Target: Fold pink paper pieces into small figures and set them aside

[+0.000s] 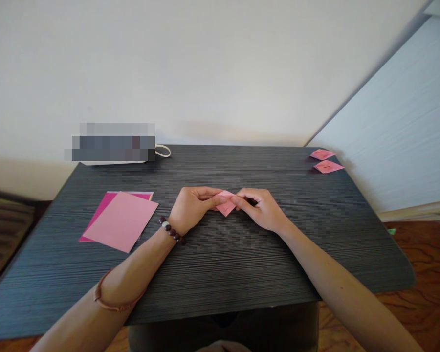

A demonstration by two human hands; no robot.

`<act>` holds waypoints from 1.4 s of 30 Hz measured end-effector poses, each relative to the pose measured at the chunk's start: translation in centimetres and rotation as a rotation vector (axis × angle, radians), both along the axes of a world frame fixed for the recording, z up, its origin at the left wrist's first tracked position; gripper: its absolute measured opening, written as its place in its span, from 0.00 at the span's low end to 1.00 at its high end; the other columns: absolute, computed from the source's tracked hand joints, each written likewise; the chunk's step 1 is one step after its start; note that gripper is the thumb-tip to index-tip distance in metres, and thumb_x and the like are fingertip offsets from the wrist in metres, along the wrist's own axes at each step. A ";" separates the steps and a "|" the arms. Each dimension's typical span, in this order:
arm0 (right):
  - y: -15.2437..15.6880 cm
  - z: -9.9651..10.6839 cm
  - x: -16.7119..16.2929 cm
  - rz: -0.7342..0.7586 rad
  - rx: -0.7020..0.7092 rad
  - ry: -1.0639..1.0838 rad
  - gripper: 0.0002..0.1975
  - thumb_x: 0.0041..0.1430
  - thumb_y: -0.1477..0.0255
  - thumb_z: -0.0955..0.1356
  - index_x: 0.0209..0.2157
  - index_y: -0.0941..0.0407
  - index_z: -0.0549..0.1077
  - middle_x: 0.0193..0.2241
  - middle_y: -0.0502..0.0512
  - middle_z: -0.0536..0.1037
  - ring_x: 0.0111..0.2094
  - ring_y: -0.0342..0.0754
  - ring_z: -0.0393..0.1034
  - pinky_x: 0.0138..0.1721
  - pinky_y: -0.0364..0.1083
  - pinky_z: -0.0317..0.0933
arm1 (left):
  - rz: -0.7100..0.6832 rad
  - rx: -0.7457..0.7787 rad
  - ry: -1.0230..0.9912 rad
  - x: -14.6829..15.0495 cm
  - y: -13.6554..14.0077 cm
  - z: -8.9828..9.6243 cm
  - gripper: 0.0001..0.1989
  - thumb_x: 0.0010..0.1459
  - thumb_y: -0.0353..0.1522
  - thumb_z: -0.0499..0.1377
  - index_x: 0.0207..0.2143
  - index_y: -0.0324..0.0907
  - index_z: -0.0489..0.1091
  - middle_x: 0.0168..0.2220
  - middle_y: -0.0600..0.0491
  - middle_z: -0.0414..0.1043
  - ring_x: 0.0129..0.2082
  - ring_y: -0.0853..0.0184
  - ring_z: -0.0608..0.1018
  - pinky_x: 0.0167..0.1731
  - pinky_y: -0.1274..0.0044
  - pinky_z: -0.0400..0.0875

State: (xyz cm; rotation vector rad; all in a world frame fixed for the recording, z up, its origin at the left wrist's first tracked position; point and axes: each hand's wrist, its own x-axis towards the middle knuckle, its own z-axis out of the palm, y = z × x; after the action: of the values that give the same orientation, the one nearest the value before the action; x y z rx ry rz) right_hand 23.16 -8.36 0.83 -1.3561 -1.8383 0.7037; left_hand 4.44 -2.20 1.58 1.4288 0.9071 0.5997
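Observation:
A small piece of folded pink paper (225, 207) is pinched between both hands near the middle of the dark table. My left hand (195, 206) grips its left side, thumb lying on top. On the right side, my right hand (258, 206) holds it with thumb and fingers closed. The paper is diamond-shaped from this view, and its side corners are hidden under the fingers. To the left lies a stack of square paper (121, 221), a light pink sheet turned at an angle over darker magenta ones.
Two folded pink paper pieces (328, 166) rest at the table's far right corner. A blurred-out object with a white loop (163, 151) stands at the back left. The striped dark table (220, 274) meets a white wall behind, with a pale panel at right.

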 end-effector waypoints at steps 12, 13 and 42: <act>-0.2 0.1 -0.4 -0.011 0.029 -0.007 0.10 0.60 0.66 0.64 0.32 0.57 0.71 0.27 0.50 0.73 0.28 0.41 0.65 0.30 0.42 0.57 | -0.016 0.086 -0.002 -0.1 -0.4 0.2 0.14 0.49 0.36 0.64 0.38 0.39 0.76 0.32 0.52 0.79 0.32 0.66 0.80 0.37 0.77 0.75; -0.2 0.2 -0.4 -0.012 0.037 -0.005 0.10 0.60 0.66 0.64 0.32 0.57 0.71 0.27 0.50 0.73 0.28 0.41 0.65 0.31 0.42 0.57 | -0.015 0.084 -0.005 0.0 -0.4 0.1 0.14 0.49 0.36 0.64 0.38 0.39 0.76 0.32 0.52 0.79 0.32 0.66 0.80 0.37 0.77 0.75; -0.3 0.3 -0.6 -0.032 0.073 0.010 0.10 0.61 0.65 0.63 0.33 0.55 0.71 0.27 0.50 0.74 0.28 0.41 0.65 0.30 0.41 0.58 | -0.023 0.148 0.019 -0.1 -0.2 -0.1 0.16 0.48 0.40 0.64 0.36 0.38 0.77 0.30 0.51 0.78 0.27 0.69 0.77 0.31 0.78 0.73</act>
State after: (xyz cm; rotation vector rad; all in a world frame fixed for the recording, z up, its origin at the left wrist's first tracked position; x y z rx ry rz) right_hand 22.52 -8.66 1.10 -1.3297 -1.8125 0.6199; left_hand 4.35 -2.40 1.53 1.5776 0.8751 0.6479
